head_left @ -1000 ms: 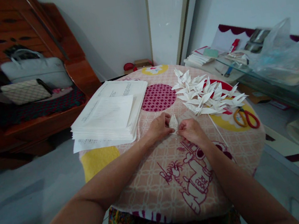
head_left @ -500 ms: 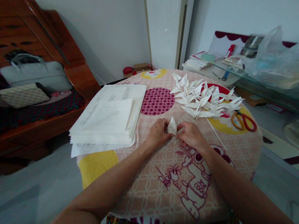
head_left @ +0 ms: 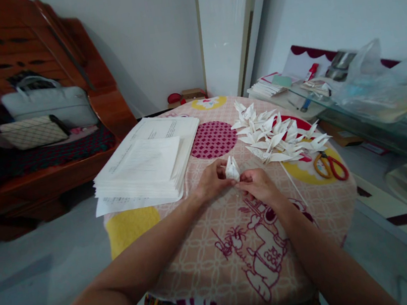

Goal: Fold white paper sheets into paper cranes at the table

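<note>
Between my hands, above the middle of the cloth-covered round table (head_left: 203,254), is a small folded piece of white paper (head_left: 232,169) with pointed tips facing up. My left hand (head_left: 213,179) pinches it from the left, fingers curled behind it. From the right, my right hand (head_left: 257,183) grips its lower edge between thumb and fingers. Past my right hand lies a heap of folded white paper cranes (head_left: 273,134). Left of my hands sits a thick stack of printed paper sheets (head_left: 144,164), with a smaller sheet on top.
Scissors (head_left: 330,166) with orange and red handles lie at the table's right edge. A thin white stick (head_left: 294,184) rests beside the cranes. At right stands a glass-topped cabinet (head_left: 366,118) with plastic bags (head_left: 369,87). A wooden bench (head_left: 105,106) holds bags at left.
The folded paper has turned and its top now shows separate points instead of one peak. Both hands stay in nearly the same place, with slightly shifted fingers.
</note>
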A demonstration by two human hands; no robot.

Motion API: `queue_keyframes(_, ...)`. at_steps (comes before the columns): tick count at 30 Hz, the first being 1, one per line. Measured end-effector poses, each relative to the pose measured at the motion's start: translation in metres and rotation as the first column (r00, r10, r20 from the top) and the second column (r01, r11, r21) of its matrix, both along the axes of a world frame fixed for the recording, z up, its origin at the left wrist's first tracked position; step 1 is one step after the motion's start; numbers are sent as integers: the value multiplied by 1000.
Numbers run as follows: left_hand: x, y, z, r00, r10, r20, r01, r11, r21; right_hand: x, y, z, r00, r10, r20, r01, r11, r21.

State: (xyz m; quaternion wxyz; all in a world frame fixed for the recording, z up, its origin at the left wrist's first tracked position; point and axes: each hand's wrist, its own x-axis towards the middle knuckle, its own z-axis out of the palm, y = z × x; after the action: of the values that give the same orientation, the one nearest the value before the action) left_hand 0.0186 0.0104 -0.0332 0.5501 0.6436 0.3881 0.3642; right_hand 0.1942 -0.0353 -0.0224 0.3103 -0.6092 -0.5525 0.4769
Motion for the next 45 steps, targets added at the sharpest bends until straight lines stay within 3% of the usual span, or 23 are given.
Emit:
queue_keyframes(4, -5, 1, 4, 989, 38, 142, -24, 994, -105, -3, -1, 0, 980, 72, -188, -76, 997, -14)
queue_keyframes(8, -6, -2, 10, 978, -47, 205, 81, 984, -160, -9, -4, 1, 956, 67, -285, -67, 998, 8)
queue_keyframes(13, -3, -8, 12, 984, -11, 176, 42, 984, -175, -15, -6, 5, 950, 38, -310, -40, 999, 0)
queue_keyframes(18, 0, -8, 11, 981, 82, 176, -48, 981, -187, -16, -7, 4, 947, 97, -305, -101, 995, 5)
queue_keyframes(36, 5, -3, 11, 966, 60, 250, -1, 973, -229, -21, -5, -4, 896, 91, -434, -85, 996, 32)
queue_keyframes(45, 2, -3, 15, 951, 158, 266, -97, 969, -229, -23, -4, -5, 886, 144, -440, -148, 989, 25)
